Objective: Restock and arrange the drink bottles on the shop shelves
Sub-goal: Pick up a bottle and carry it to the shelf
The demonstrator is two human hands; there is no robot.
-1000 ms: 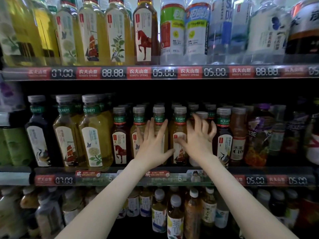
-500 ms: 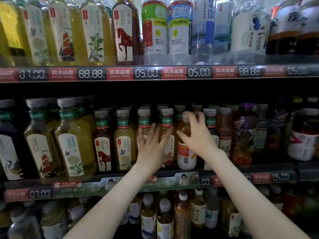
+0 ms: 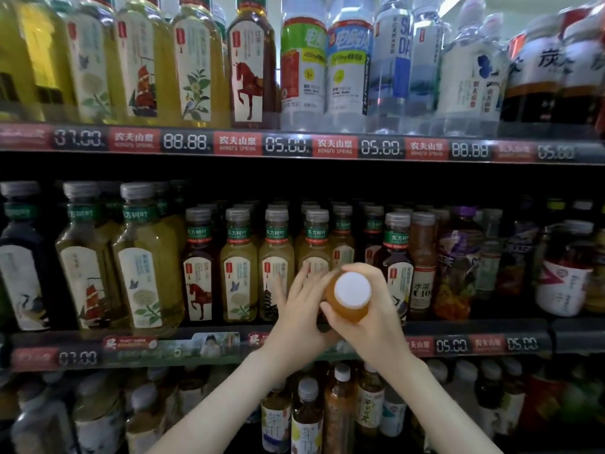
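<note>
Nearest you, both bare forearms rise from the bottom edge and meet in front of the middle shelf. Your right hand (image 3: 373, 329) has its grip closed round the amber plastic drink bottle with a round white cap (image 3: 351, 298). The fingers wrap the bottle's body from below and from the right. The bottle is tipped so that its cap faces you, and it sits in front of the shelf's front row, just above the rail.

Your left hand (image 3: 299, 322) lies just beside the bottle on its left. Its grip is wide, and the fingers (image 3: 302, 276) are straight, spread and pointing up toward the shelved bottles. The palm seems to rest against the bottle's side, though you cannot tell how firmly.

Below the hands, the lower shelf holds short tea bottles with pale caps (image 3: 307, 417).

Behind the hands, the black price rail of the middle shelf (image 3: 458, 345) carries red tags and digits. On that shelf stand small upright tea bottles with grey caps and green neck bands. One has a red horse label (image 3: 199, 270). Taller yellow-green bottles (image 3: 147, 267) stand at the left.

Farthest up, the top shelf rail (image 3: 288, 145) bears large tea bottles and clear water bottles (image 3: 347, 67).
</note>
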